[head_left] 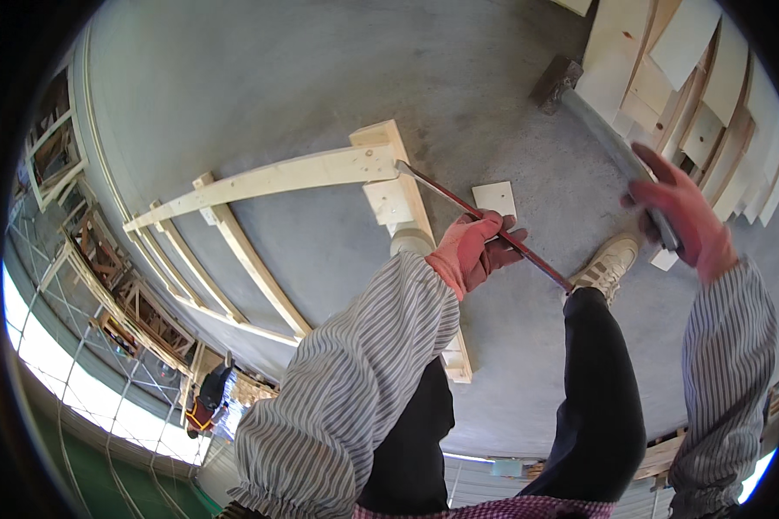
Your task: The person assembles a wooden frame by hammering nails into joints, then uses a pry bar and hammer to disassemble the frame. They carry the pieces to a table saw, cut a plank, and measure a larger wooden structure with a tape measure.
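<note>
My left hand (478,251), in a pink glove with dark fingertips, grips a red pry bar (535,259) around its middle. The bar's flattened tip meets the end of a pale wooden rail (320,170), where the rail joins a crosspiece (411,195) of a slatted wooden frame. Its other end reaches near my shoe. In my right hand (688,212), gloved alike, is a hammer with a long grey handle (610,138); some fingers stand partly off the handle. The blocky dark hammer head (556,85) points away from me, up and left of that hand.
Pale boards (666,78) lie piled at the far right. A small square wood piece (494,198) rests on the grey floor beside the bar. My right shoe (610,264) stands between the hands. At left are wooden stacks (117,285) and another person (208,398).
</note>
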